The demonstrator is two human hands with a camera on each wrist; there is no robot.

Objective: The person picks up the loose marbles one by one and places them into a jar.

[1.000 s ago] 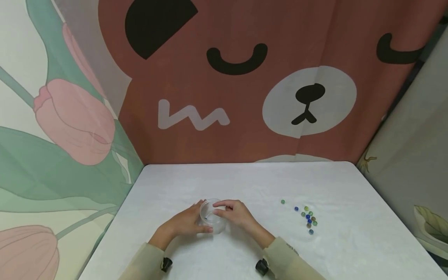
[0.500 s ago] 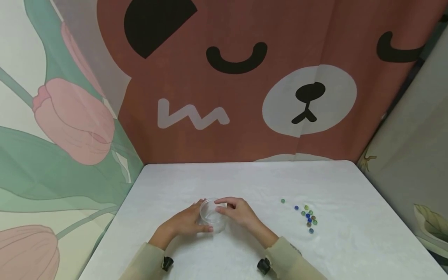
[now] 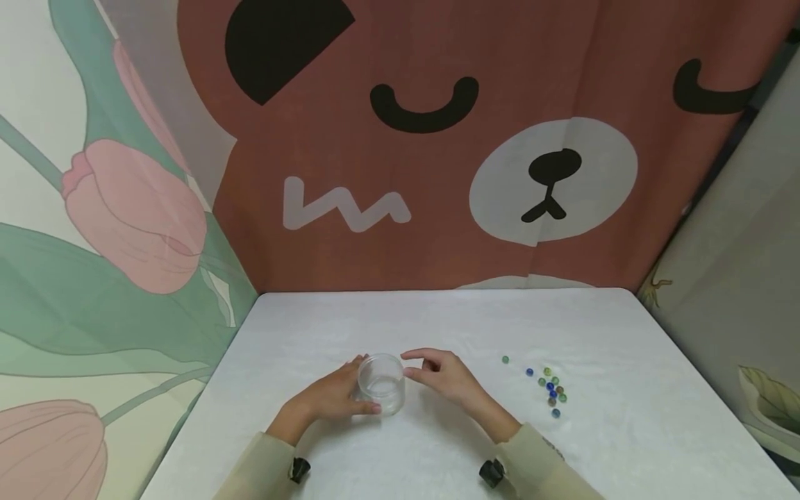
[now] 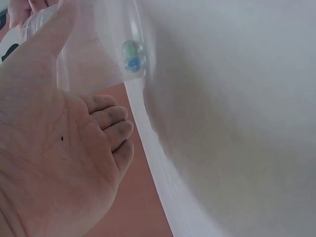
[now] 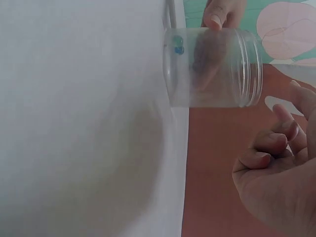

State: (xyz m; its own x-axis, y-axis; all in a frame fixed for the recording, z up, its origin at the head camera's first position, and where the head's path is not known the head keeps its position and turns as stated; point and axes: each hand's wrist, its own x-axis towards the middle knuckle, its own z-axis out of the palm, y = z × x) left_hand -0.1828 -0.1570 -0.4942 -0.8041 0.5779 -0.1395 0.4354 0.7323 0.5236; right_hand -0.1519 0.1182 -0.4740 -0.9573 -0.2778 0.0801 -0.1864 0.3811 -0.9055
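A clear plastic jar (image 3: 382,385) with a threaded neck stands upright on the white table. My left hand (image 3: 334,396) grips it from the left, thumb at the near side and fingers round the far side. At the bottom of the jar lie a green marble (image 4: 131,49) and a blue marble (image 4: 133,64), showing in both wrist views. My right hand (image 3: 451,378) is just right of the jar's rim, thumb and index finger apart with nothing between them. Its other fingers (image 5: 270,143) are bent toward the palm.
Several loose glass marbles (image 3: 551,387), green, blue and brownish, lie grouped on the right of the table (image 3: 350,316). A lone green marble (image 3: 505,360) sits left of them. Behind the table hangs a bear-print curtain (image 3: 437,257).
My right hand has moved right, from over the jar's mouth to beside its rim. The left hand keeps its grip on the jar, which has stayed in place.
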